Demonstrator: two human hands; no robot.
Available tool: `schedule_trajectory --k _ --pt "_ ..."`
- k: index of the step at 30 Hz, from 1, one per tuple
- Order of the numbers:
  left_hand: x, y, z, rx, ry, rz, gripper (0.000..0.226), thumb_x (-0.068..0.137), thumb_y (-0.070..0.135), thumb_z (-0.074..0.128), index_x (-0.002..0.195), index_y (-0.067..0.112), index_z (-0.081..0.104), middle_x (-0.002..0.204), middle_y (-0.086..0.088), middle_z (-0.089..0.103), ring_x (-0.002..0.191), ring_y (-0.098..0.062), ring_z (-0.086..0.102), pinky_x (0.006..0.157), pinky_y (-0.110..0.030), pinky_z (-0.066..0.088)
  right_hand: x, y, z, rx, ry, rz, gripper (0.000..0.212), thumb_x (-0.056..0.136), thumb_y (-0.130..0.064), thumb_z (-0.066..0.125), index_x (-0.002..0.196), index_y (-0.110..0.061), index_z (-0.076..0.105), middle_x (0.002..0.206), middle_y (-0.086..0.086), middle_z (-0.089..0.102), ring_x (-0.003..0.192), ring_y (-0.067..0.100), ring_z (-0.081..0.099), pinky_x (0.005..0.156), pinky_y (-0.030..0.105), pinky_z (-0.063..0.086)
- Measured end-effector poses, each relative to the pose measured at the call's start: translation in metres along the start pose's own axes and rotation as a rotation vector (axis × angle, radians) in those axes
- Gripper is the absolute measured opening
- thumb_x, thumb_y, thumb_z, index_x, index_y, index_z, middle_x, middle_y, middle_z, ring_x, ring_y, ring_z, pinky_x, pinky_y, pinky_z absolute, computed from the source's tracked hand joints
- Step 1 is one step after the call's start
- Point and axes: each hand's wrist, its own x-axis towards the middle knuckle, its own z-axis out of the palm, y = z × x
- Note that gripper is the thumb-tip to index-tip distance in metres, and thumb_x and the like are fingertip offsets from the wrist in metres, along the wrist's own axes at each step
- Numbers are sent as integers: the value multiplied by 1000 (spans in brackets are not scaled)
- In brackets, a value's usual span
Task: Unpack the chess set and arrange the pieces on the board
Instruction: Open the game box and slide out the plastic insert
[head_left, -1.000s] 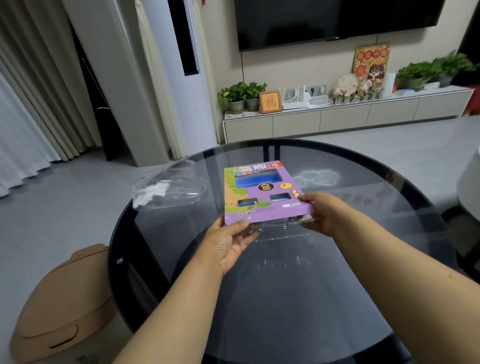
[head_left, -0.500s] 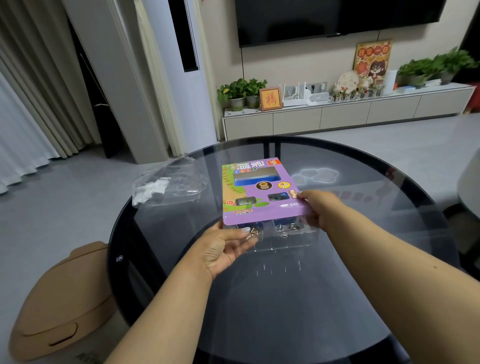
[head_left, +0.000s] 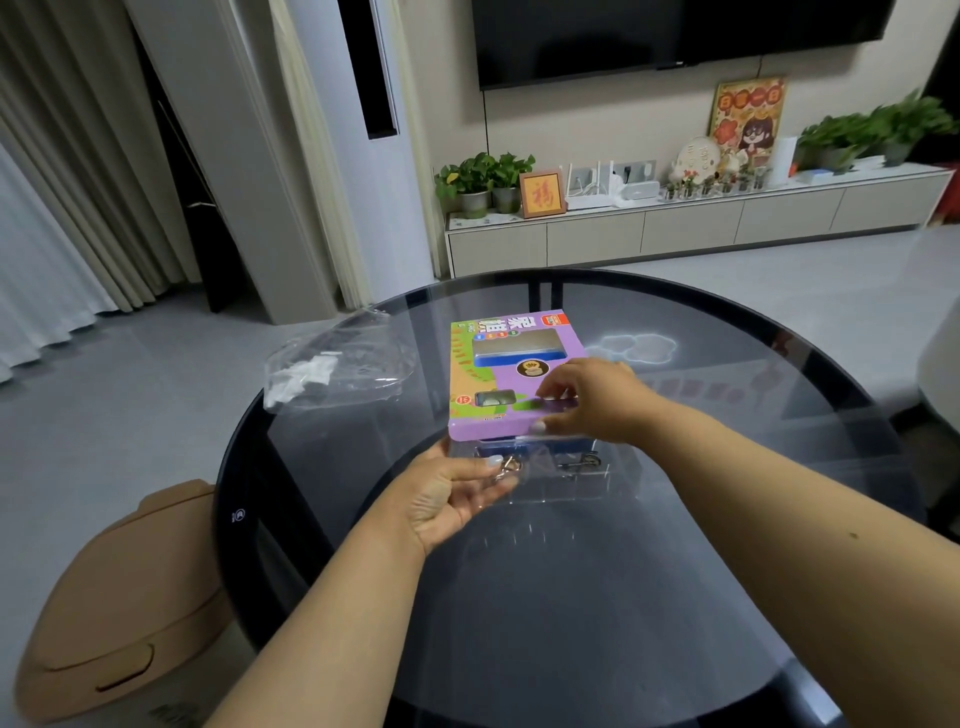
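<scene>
I hold the chess box (head_left: 511, 382) just above the round glass table (head_left: 675, 571), near its far middle. My right hand (head_left: 592, 402) lies on top of the purple box at its near right corner. The thumb and fingers there pinch the near edge of the box. My left hand (head_left: 452, 496) is under the near end, palm up. Its fingers are curled and pinch a clear tray (head_left: 550, 473) that sticks out of the box toward me. I can see blue and some small metal bits through the clear part, but I cannot tell what they are.

I think I am pulling the tray out, so the unpacking has only begun.

If I pull too fast, the tray could pop out and tip. Then the pieces could spill, roll on the smooth glass and fall to the floor. The tray looks thin and could bend if I squeeze hard. A loose plastic bag (head_left: 337, 371) lies to the left, well apart.
</scene>
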Motion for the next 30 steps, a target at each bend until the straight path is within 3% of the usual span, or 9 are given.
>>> schedule_trajectory --k 5,12,15,18,22,27,30 --pt "-1 0 2 25 -22 -50 75 61 -17 63 131 4 47 110 -26 67 92 -41 69 75 -40 60 15 8 0 -87 58 47 42 77 -58 64 108 -29 63 105 -7 63 99 18 57 87 34 35" --pt "-1 0 1 59 -59 -92 66 65 -16 61 127 8 54 112 -27 66 95 -40 68 77 -39 58 39 21 4 -248 55 159 42 83 -64 53 102 -29 66 103 0 63 96 22 55 83 33 40" --pt "0 2 2 70 -55 -103 64 66 -15 61 124 8 55 110 -26 67 90 -37 70 77 -39 57 46 20 8 -249 93 168 38 87 -56 53 107 -27 67 110 1 63 101 24 56 83 32 42" --pt "2 2 3 81 -51 -101 51 73 -19 58 114 11 60 108 -25 68 90 -36 70 79 -41 56 50 14 12 -88 34 11 33 89 -39 60 118 -26 64 127 0 58 113 24 55 90 35 47" --pt "4 2 4 77 -47 -106 50 79 -20 54 117 12 58 111 -25 67 96 -38 67 76 -40 58 56 10 11 -74 -39 47 29 92 -36 56 118 -26 66 133 0 56 108 26 57 83 33 48" --pt "2 6 6 54 -62 -107 50 68 -19 57 109 9 60 104 -27 69 85 -37 70 75 -40 57 77 13 6 -192 -24 210 31 94 -39 50 110 -18 65 111 6 64 85 28 56 67 28 41" --pt "1 7 8 36 -59 -116 49 62 -17 58 103 9 60 106 -29 68 90 -39 68 77 -42 55 87 16 10 -330 -16 194 24 95 -26 48 108 -16 66 101 6 64 76 27 53 63 27 38"
